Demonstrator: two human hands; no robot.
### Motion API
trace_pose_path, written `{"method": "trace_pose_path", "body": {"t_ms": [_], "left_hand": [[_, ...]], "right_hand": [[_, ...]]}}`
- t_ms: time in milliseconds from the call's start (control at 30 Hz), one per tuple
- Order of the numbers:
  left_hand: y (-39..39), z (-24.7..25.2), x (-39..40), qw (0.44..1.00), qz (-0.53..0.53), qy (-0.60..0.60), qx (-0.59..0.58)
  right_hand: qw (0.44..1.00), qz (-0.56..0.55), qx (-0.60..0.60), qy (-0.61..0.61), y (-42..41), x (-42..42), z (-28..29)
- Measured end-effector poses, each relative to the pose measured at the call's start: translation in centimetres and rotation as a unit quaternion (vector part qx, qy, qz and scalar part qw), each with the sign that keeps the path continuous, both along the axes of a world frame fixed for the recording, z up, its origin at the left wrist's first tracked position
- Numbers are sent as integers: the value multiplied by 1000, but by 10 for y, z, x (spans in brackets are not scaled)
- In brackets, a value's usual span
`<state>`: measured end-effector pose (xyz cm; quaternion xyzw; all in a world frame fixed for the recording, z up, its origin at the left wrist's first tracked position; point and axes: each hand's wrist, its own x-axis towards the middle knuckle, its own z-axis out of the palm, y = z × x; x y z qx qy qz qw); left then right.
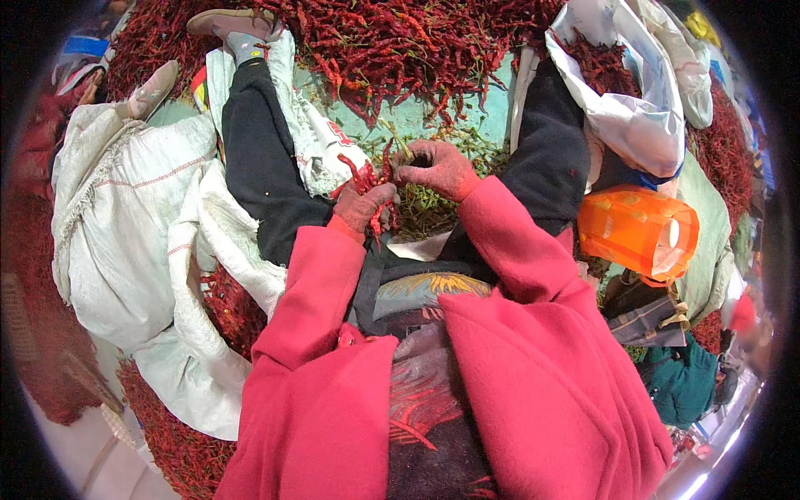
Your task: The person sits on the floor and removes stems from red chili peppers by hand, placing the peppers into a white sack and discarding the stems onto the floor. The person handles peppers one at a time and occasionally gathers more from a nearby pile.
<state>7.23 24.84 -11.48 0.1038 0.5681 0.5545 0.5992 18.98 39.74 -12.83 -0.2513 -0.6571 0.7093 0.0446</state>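
Note:
My left hand [362,205] is closed around a small bunch of dried red chillies [364,178], whose tips stick out above and below the fingers. Close by on the right, my right hand [437,169] has its thumb and fingers bent together. Pale stalks [399,139] stand out from its fingertips. Under both hands, between my legs, lies a heap of greenish stalks and plant scraps [425,209]. A large pile of red chillies [400,50] spreads over the pale green sheet [412,115] beyond my hands.
White woven sacks [137,231] crowd my left side, with chillies [234,309] in one opening. To the right are a white bag [644,125] holding chillies, an orange bag [615,231] and a dark bag [647,322]. Another person's hand [92,86] shows at far left.

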Motion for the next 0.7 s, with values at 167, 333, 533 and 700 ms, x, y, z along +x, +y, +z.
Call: {"method": "trace_pose_path", "body": {"t_ms": [167,333,533,700], "left_hand": [[2,-27,3,996,-30,60,59],[1,-34,2,999,-11,26,38],[10,-37,8,986,156,-49,44],[0,-78,-8,993,98,54,22]], "right_hand": [[989,5,146,-24,-6,4,-11],[973,5,228,-44,-5,0,-3],[933,-14,352,73,-13,-5,23],[959,34,185,211,-30,-11,70]]}}
